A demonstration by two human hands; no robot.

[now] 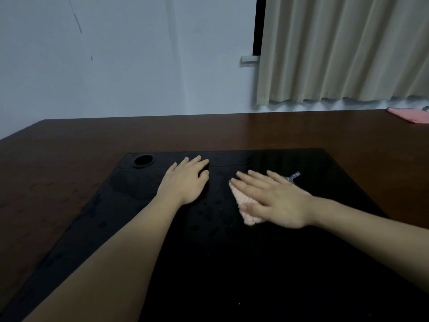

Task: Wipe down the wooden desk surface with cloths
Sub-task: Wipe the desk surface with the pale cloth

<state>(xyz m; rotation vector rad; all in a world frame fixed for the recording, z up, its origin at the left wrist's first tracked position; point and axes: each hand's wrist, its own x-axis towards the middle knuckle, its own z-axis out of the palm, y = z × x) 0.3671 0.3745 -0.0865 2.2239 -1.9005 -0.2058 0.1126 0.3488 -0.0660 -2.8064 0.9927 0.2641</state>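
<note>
We see the right hand (276, 201) with straight, spread fingers (250, 180) pressing flat on a pink cloth (247, 209), which lies under them on the black mat (232, 263). The left hand (185, 182) rests flat and relaxed beside it, holding nothing. A second pink cloth (411, 115) lies far right on the table (255, 131).

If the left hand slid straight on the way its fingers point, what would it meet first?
Nothing close, probably. The left hand rests flat on the black desk mat, fingers aimed toward its far edge. Beyond lies bare wooden desk; the round hole sits off to the left.
</note>
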